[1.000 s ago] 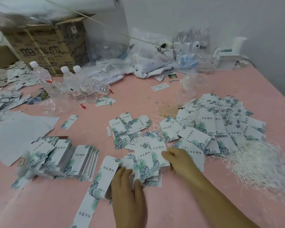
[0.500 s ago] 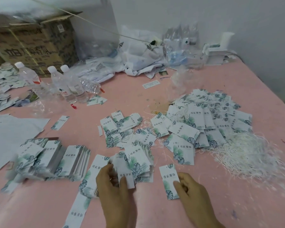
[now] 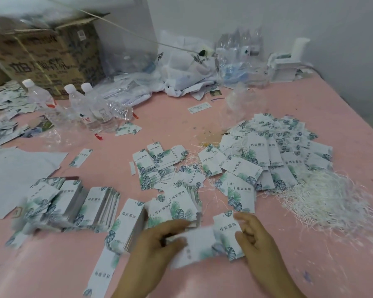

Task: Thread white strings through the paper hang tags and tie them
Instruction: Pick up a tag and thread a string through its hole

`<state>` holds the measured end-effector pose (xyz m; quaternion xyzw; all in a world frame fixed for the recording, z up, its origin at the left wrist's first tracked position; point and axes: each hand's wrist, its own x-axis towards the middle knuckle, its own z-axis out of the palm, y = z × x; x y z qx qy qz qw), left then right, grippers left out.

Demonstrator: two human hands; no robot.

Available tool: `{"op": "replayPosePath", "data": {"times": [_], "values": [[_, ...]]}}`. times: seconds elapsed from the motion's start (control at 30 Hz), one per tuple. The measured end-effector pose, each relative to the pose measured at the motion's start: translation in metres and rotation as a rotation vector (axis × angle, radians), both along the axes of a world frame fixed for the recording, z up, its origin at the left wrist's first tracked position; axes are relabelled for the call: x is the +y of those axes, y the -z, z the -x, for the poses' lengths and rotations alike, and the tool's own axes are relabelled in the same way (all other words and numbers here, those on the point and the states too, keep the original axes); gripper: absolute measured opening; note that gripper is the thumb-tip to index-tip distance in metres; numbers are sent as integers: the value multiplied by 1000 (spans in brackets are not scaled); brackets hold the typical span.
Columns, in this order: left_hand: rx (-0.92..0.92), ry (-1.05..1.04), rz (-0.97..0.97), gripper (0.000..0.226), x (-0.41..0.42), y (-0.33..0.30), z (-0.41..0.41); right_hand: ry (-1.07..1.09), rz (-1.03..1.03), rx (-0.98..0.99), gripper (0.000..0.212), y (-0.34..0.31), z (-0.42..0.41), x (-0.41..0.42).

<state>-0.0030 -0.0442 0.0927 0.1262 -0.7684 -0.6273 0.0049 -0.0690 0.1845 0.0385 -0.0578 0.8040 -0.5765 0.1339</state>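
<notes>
Near table [image 3: 181, 125] edge, left hand [image 3: 157, 244] pinched blurred tag [image 3: 194, 248]; right hand [image 3: 252, 235] gripped second tag [image 3: 226, 231]; strings [image 3: 323, 201] lay right.

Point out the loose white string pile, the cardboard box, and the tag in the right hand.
white string pile [image 3: 323, 201], head view, middle of the tangle.
cardboard box [image 3: 45, 61], head view, printed front face.
tag in the right hand [image 3: 225, 231], head view, printed centre of the card.

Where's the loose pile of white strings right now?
Head view, right side: the white strings lie on the pink table, just beyond the right hand.
</notes>
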Motion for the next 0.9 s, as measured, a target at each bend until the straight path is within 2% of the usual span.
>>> {"op": "replayPosePath", "data": {"times": [0.1,0.2,0.27,0.33,0.4,0.43,0.53,0.6,0.67,0.77,0.83,0.9], "values": [[-149,184,-140,33,15,4,14,-26,76,-101,33,-13,-1,3],[-147,217,-57,33,30,14,27,-134,117,-239,13,-26,-4,8],[-64,81,-71,33,43,18,33,-165,74,-255,9,-25,-5,14],[9,-184,-150,30,58,28,33,-49,130,-266,10,-21,-6,18],[-17,-357,-319,32,76,39,30,141,270,-302,10,-15,-7,17],[-73,-363,-436,41,86,43,29,218,345,-329,9,-11,-8,14],[-250,-178,-988,53,113,48,24,262,419,-360,10,-1,-14,4],[-348,-157,-1215,50,119,50,22,228,372,-357,16,4,-20,0],[-346,-192,-1228,53,119,54,22,231,293,-314,17,7,-23,-1],[-289,-269,-1095,45,116,55,26,332,104,-131,5,10,-20,6],[-274,-322,-1040,42,113,59,30,444,118,-133,13,8,-18,14],[-279,-344,-1001,42,108,63,32,444,215,-195,13,3,-19,21]]}}
